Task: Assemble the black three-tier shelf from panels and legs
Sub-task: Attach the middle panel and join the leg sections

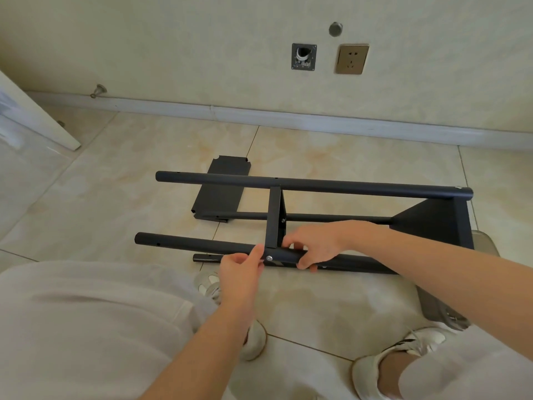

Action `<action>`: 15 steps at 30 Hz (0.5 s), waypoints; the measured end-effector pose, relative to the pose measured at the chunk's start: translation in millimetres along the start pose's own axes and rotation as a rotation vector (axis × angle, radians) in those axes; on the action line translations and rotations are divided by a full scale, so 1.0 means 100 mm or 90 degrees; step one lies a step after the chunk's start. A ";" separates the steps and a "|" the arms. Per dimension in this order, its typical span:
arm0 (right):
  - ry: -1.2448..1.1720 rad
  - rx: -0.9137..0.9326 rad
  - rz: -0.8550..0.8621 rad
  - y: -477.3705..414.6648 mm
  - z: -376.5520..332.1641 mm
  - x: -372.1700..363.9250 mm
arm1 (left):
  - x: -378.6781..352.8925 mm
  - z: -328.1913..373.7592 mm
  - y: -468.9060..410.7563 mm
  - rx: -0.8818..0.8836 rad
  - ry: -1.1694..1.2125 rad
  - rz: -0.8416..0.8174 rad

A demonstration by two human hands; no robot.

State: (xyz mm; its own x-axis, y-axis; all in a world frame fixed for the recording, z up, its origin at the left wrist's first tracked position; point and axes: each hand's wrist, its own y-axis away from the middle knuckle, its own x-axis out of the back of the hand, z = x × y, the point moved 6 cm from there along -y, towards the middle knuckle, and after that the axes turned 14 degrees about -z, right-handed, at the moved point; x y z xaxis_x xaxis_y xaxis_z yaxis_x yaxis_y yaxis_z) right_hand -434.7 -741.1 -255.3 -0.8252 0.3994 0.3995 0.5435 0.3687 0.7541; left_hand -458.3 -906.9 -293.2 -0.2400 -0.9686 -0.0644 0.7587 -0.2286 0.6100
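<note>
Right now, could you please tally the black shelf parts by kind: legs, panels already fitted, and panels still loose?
Legs: 4
Fitted panels: 2
Loose panel: 1
Total: 7

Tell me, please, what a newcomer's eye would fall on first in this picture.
A half-built black shelf frame lies on its side across the middle of the tiled floor. Both hands hold its near leg: the left hand pinches it beside a silver screw, and the right hand curls round it. Behind the frame, a loose black panel lies flat.
</note>
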 end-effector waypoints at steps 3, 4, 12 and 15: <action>0.021 0.014 0.013 0.02 0.00 0.01 | -0.08 -0.03 -0.01 0.026 0.169 -0.003; 0.032 0.015 0.016 0.03 -0.01 0.01 | -0.08 -0.02 -0.02 0.034 0.230 -0.012; 0.044 0.015 0.031 0.00 -0.06 0.04 | 0.05 0.19 -0.19 0.036 0.380 -0.069; 0.056 0.009 0.039 -0.01 -0.07 0.09 | 0.06 0.22 -0.23 0.033 0.394 -0.086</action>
State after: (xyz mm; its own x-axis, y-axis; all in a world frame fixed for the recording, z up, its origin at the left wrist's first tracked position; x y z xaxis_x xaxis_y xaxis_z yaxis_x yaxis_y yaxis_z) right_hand -443.5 -744.0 -248.9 -0.8001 0.3462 0.4898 0.5953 0.3585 0.7191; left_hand -490.5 -904.8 -289.7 0.0741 -0.8122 -0.5786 0.7125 -0.3628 0.6006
